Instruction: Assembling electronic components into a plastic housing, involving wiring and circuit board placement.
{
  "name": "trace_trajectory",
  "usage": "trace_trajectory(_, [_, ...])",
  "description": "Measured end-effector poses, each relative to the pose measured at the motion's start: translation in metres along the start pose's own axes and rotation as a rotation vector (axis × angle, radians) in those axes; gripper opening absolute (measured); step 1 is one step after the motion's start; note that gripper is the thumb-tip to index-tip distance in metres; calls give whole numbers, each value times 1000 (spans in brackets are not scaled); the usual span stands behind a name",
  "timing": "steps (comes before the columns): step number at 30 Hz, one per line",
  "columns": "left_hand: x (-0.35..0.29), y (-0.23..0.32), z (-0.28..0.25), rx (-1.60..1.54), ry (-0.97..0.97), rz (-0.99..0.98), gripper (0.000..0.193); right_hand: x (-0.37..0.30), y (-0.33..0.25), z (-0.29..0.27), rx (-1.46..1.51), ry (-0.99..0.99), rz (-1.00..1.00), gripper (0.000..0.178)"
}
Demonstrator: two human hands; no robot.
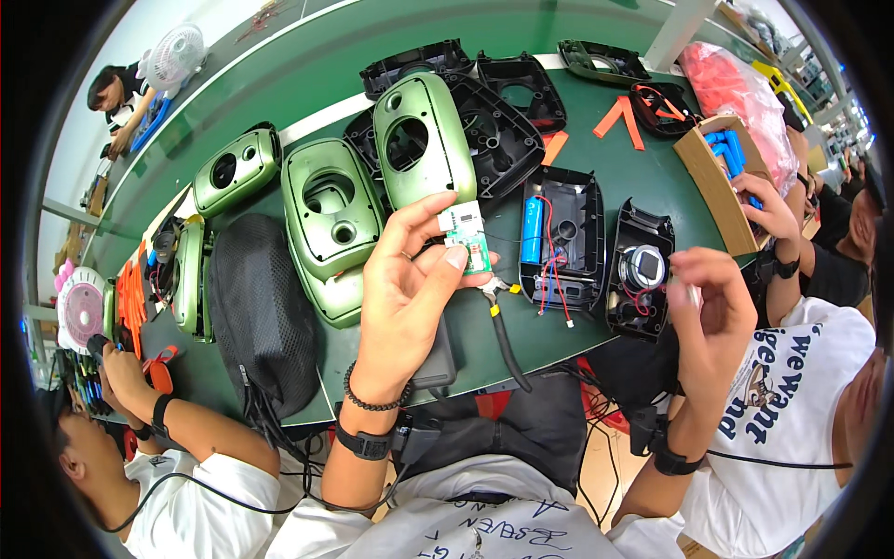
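My left hand (pixel 410 270) pinches a small green circuit board (pixel 475 253) with white connectors between thumb and fingers, over the bench's front part. My right hand (pixel 712 312) is raised at the right with its fingers curled together; whatever is in them, if anything, is too small to make out. Close to it lies a black housing half with a round speaker (pixel 643 268) and red wires. Left of that, another black housing half (pixel 582 219) holds a blue cylindrical battery (pixel 532 231) with thin red and black leads. Cutting pliers (pixel 503 340) rest below the board, jaws toward it.
Green housing shells (pixel 332 200) and black frames (pixel 503 130) are piled at the back. A black mesh pouch (pixel 261 312) lies left. At the right stand a cardboard box (pixel 694 177) of blue batteries and orange strips (pixel 615 121). Co-workers sit on both sides, one reaching into the box.
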State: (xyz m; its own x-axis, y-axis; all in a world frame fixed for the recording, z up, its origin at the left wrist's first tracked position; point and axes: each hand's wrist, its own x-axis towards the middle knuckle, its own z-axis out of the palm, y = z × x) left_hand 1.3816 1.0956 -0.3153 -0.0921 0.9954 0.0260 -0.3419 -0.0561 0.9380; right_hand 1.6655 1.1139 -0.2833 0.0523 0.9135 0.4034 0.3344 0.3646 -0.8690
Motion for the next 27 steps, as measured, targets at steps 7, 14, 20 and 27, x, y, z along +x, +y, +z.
trace_trajectory(7, [0, -2, -1, -8, -3, 2, 51, -3, -31, -22, -173, -848, 38, 27])
trace_trajectory(14, [0, 0, 0, -4, -4, -14, 51, 42, -24, 29, -325, -496, 113, 18])
trace_trajectory(20, [-1, -1, -1, 30, -24, 14, 49, 66, 23, 64, -462, -724, -482, 25])
trace_trajectory(27, [0, 2, -2, -25, -68, -42, 54, 93, 22, 71, -263, -631, -58, 13])
